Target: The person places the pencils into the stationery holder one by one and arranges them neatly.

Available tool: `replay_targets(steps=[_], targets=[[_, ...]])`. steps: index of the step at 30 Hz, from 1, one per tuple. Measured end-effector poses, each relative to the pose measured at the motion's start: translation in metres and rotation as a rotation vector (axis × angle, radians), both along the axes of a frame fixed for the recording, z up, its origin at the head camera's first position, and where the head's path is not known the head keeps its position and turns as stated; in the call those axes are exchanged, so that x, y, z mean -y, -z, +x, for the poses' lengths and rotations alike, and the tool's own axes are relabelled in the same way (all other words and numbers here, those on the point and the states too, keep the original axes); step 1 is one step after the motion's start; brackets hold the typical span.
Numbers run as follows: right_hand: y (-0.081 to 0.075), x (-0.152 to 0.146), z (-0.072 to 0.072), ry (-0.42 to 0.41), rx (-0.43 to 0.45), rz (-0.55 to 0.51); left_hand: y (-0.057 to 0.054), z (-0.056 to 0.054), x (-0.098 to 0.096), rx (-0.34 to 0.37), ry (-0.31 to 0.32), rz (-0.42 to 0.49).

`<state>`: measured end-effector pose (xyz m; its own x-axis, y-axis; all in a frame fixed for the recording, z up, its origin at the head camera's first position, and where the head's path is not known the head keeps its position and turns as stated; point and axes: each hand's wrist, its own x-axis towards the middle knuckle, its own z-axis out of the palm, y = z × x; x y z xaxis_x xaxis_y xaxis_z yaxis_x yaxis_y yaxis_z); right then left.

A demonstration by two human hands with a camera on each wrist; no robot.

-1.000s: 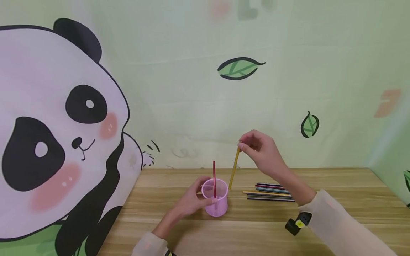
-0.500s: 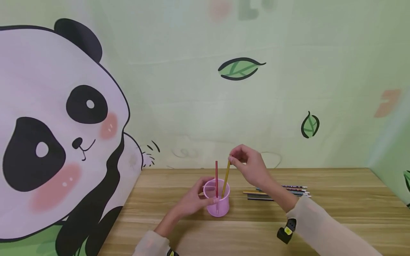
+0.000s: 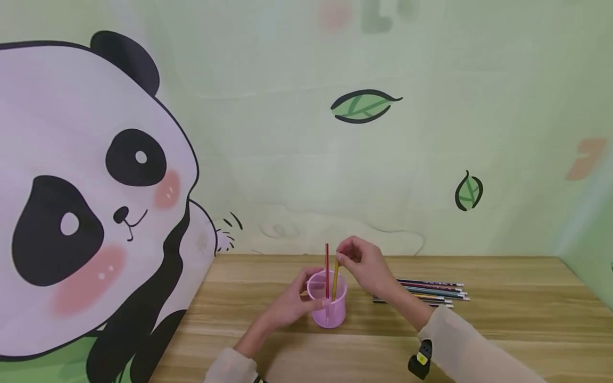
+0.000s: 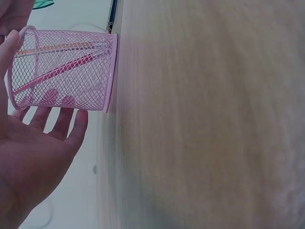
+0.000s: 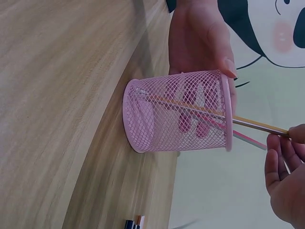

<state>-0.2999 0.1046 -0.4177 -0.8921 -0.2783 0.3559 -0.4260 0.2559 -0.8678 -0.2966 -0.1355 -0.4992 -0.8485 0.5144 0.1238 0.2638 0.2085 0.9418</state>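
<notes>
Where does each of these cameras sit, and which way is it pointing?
Head: on the person's head, facing forward and down at the wooden table; the left hand, right hand and both sleeves show.
Left wrist: on that wrist, facing the pink mesh pencil cup side-on; the left hand holds it, part of the right at top left.
Right wrist: on that wrist, facing the cup's side; the right hand pinches the yellow pencil.
Shared: both wrist views show cup and hands.
</notes>
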Motion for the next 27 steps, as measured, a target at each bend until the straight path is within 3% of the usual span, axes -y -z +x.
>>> replay_targets(steps=[10, 18, 27], targets=[[0.006, 0.0, -0.001, 0.005, 0.022, -0.006, 0.002, 0.001, 0.0, -0.003, -0.004, -0.004], [0.017, 0.002, -0.003, -0.042, 0.033, -0.002, 0.003, 0.001, 0.0, -0.013, -0.006, -0.014], [0.017, 0.002, -0.003, -0.028, 0.047, 0.002, 0.003, 0.0, -0.001, -0.02, -0.002, -0.006]])
